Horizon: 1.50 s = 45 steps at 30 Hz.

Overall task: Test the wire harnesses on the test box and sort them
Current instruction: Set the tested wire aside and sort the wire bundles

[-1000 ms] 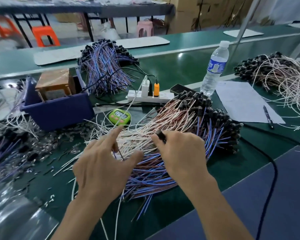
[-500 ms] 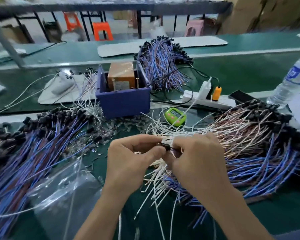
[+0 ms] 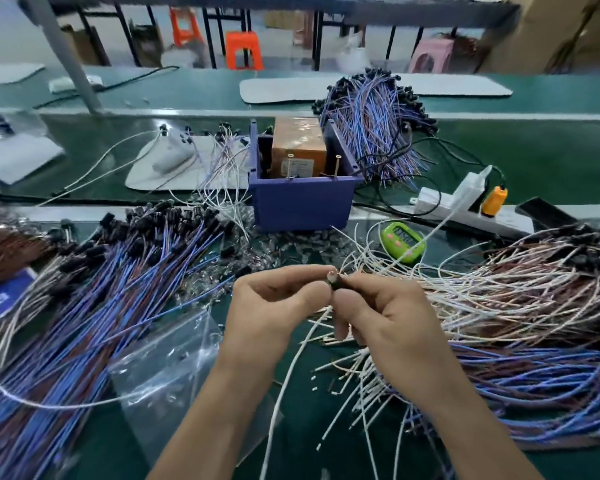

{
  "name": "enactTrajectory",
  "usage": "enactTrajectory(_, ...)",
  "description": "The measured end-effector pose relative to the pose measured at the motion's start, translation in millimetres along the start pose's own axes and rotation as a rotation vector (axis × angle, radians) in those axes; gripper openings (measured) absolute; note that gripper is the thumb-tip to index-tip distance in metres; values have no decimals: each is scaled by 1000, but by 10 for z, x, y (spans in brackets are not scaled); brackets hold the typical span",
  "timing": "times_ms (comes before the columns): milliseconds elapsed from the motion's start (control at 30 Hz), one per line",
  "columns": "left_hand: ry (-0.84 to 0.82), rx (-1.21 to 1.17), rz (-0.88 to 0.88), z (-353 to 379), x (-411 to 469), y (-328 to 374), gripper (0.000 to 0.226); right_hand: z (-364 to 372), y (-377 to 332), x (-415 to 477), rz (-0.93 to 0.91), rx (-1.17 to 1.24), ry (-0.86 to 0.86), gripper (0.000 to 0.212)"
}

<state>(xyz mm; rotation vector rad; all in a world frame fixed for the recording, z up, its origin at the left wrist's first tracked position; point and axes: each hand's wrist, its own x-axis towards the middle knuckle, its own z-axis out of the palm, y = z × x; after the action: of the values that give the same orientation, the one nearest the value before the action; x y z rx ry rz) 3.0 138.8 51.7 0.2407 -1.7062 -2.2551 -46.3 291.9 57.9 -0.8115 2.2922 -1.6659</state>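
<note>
Above the bench [image 3: 551, 168] centre, your left hand [image 3: 274, 306] and right hand [image 3: 392, 320] both pinch one black connector [image 3: 337, 283], fingertips clamped on it. Its lead [image 3: 284, 386] probably drops white below your right palm; test box [image 3: 302, 202] sits behind, apart.

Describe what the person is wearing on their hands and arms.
The left hand and right hand are bare, with no gloves, rings or finger covers visible. The left forearm and right forearm are uncovered down to the picture's lower edge. No sleeve, watch, wristband or strap is in view.
</note>
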Motion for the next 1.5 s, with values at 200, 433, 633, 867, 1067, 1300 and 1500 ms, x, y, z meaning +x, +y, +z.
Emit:
enactTrajectory(200, -43, -9, -21, -143, 24, -78, 24, 147, 53, 70, 39, 172, -78, 33)
enactTrajectory(433, -60, -53, 6, -176, 55, -108, 19, 207, 75, 88, 111, 337, -110, 35)
enactTrajectory(633, -59, -71, 12, -185, 64, -125, 17, 228, 54, 92, 147, 438, -142, 43)
enactTrajectory(867, -74, -65, 42, -175, 98, -117, 12, 210, 5, 88, 219, 524, -160, 45)
enactTrajectory(1067, -32, -40, 42, -224, 92, -120, 14, 250, -10, 89, 313, 638, -138, 38)
enactTrajectory(1300, 56, 278, 116, -253, 40, -57, 4, 281, 43, 139, 242, 488, -107, 33)
enactTrajectory(1500, 79, 779, 325, -276, 51, -27, 49, 271, 62, 141, 143, 294, -218, 48)
